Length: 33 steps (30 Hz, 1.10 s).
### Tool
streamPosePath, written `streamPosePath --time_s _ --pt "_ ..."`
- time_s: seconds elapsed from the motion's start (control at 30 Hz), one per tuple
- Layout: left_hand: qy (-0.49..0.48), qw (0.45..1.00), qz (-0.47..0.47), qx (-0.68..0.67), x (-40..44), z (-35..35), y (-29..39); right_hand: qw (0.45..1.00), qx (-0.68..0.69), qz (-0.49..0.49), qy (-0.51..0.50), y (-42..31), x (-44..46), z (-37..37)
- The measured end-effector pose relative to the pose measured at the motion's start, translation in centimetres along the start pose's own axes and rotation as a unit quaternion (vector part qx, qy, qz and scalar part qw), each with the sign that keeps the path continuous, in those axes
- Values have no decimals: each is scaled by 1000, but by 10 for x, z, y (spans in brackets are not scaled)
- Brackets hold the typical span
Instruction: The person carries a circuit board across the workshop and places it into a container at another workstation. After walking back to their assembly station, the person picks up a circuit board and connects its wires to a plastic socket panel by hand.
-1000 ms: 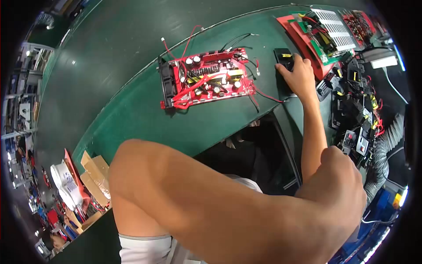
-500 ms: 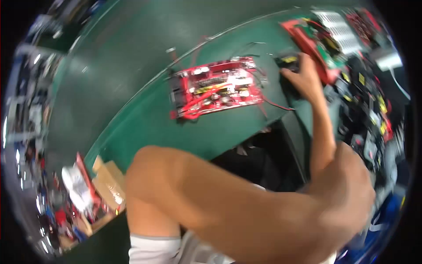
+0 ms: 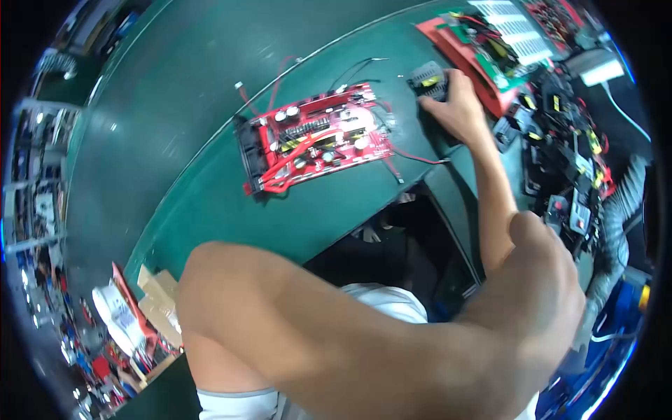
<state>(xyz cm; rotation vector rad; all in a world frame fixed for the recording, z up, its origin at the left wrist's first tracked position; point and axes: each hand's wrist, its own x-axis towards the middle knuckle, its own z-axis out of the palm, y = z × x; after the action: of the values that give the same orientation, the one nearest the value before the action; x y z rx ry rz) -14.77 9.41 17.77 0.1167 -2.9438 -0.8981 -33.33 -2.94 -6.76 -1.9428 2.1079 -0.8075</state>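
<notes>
At the upper right of the bench, my right hand (image 3: 458, 108) grips a dark grey-black plastic part (image 3: 429, 75) with a slotted face and a yellow mark. The thumb is on its near side, and the fingers are curled at its right. My left forearm (image 3: 308, 325) crosses the foreground, and my left hand appears to be beside my right elbow; its fingers cannot be made out. On the bench, left of my right hand, lies a red circuit board assembly (image 3: 318, 140) with capacitors, red and yellow wires and a black end panel. Neither hand touches it.
A red tray (image 3: 458, 52) with green boards lies at the upper right. Several black plastic parts (image 3: 560, 147) are piled at the right. A cardboard box (image 3: 161, 301) and a white roll (image 3: 117, 318) stand at lower left. The green bench (image 3: 231, 210) has a front edge.
The view has shifted, so the bench items appear further left. My right hand now shows the plastic part's slotted face, lifted or tilted in its grip. My left arm stays across the foreground.
</notes>
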Motion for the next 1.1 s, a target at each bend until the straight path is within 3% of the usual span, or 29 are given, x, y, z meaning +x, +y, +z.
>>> streamPosePath --time_s 0.03,0.13,0.23,0.3,0.33,0.43,0.47,0.5,0.6,0.8,0.97,1.03,1.1 --pt "1 1000 4 6 -1 0 0 1000 -10 -17 20 4 0 2" --pt "1 1000 10 12 -5 1 -1 998 10 59 -27 -6 -3 -5" --pt "3 1000 6 13 -1 2 0 1000 2 6 1 3 -1 -1" --pt "5 1000 5 6 8 4 4 996 35 34 -75 -11 2 -17" --pt "8 1000 3 1 12 6 6 1000 13 -16 -2 15 5 4" --pt "18 1000 0 -6 12 3 4 996 55 43 -52 -2 5 -2" --pt "22 1000 1 -1 12 8 6 1000 -1 -24 3 15 7 8" --pt "29 1000 2 4 9 8 5 999 10 -4 -41 6 6 -1" --pt "41 999 0 24 -1 11 3 997 39 52 -49 -29 -2 -23" --pt "43 997 -6 57 -15 14 -3 998 40 50 -24 2 1 -7" --pt "81 990 -83 83 -28 7 -26 978 167 118 -39 1 6 -16" --pt "126 974 -151 108 -28 6 -66 938 278 190 -85 -8 2 -35" --pt "176 950 -229 116 -20 8 -134 861 452 163 -170 8 8 -29"
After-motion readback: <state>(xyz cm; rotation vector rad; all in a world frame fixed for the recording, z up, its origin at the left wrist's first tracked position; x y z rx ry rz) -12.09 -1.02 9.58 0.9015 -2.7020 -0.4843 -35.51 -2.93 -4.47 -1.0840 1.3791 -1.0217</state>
